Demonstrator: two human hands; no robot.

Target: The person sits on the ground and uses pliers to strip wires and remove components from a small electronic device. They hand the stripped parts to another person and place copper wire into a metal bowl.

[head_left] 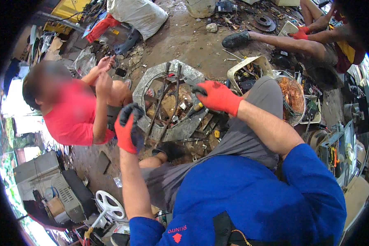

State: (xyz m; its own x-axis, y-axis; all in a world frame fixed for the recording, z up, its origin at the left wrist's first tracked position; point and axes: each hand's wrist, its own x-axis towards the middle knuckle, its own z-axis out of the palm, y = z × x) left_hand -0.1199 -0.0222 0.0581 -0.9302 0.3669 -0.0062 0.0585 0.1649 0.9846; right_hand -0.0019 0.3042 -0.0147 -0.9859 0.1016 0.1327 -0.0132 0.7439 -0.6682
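Observation:
My left hand [128, 128], in a red glove with a black grip side, is raised beside the left rim of an octagonal metal frame [184, 70]. Its fingers are loosely curled, thumb apart, and I see nothing in them. Over the frame's right side is my right hand [218, 97], in the same kind of glove. Its black-tipped fingers bend inward and close together; whatever they might hold is hidden. Just below them lies a screwdriver [198, 107] with a yellow and black handle. Two dark rusty bars [161, 100] cross the frame's opening, with small scrap beneath.
A person in a red shirt [71, 106] squats at the left; another person's leg [281, 42] stretches in from upper right. Beside my knee stand a cream bin [236, 73] of scrap and a basin of copper wire [292, 93]. A white handwheel [110, 205] lies lower left.

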